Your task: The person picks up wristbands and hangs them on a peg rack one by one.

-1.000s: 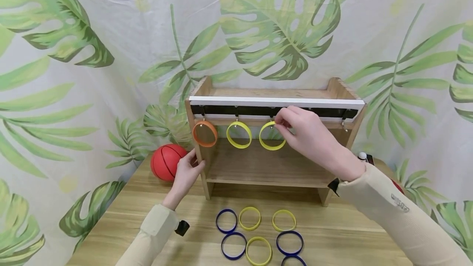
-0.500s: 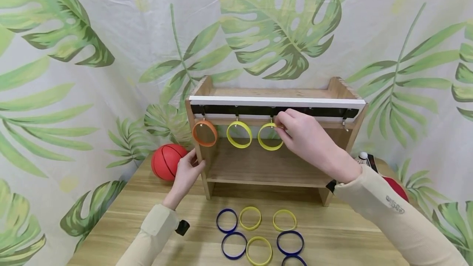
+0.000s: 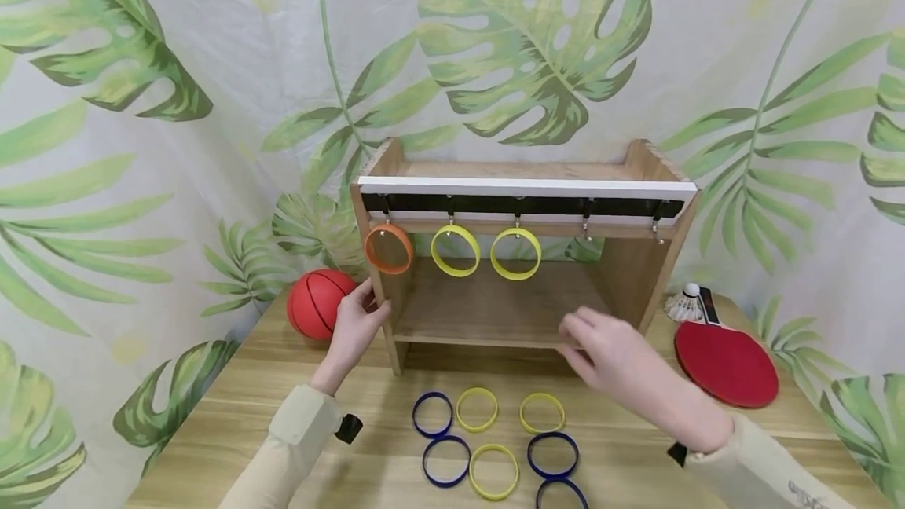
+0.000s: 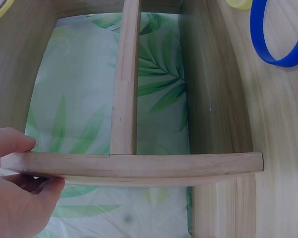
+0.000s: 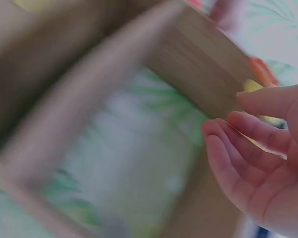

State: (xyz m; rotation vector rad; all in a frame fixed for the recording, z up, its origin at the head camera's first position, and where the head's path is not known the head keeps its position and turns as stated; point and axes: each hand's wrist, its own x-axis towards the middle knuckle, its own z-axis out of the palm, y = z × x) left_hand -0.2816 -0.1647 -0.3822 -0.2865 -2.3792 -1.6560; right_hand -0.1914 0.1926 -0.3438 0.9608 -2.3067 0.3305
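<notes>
My left hand [image 3: 353,327] grips the left side panel of a small wooden shelf [image 3: 495,341], thumb on one side of the edge and fingers on the other, as the left wrist view shows. Along its top front runs a black-and-white strip [image 3: 551,206] with several small hooks. Hanging from them are an orange ring [image 3: 390,270], a yellow ring [image 3: 456,272] and another yellow ring [image 3: 516,276]; two hooks at the right carry nothing. My right hand [image 3: 615,360] is before the shelf's lower right, its fingers loosely bent around nothing. The right wrist view is partly blurred.
Blue rings [image 3: 445,484] and yellow rings [image 3: 494,495] lie on the wooden table [image 3: 269,407] before the shelf. A red ball [image 3: 314,305] sits at the left. To the right are a shuttlecock [image 3: 684,303] and a red table tennis paddle [image 3: 728,364]. Leaf-patterned cloth hangs behind.
My right hand has let go of the third hanging ring, a yellow one, and moved down and right. That ring now hangs freely. The left hand keeps its grip.
</notes>
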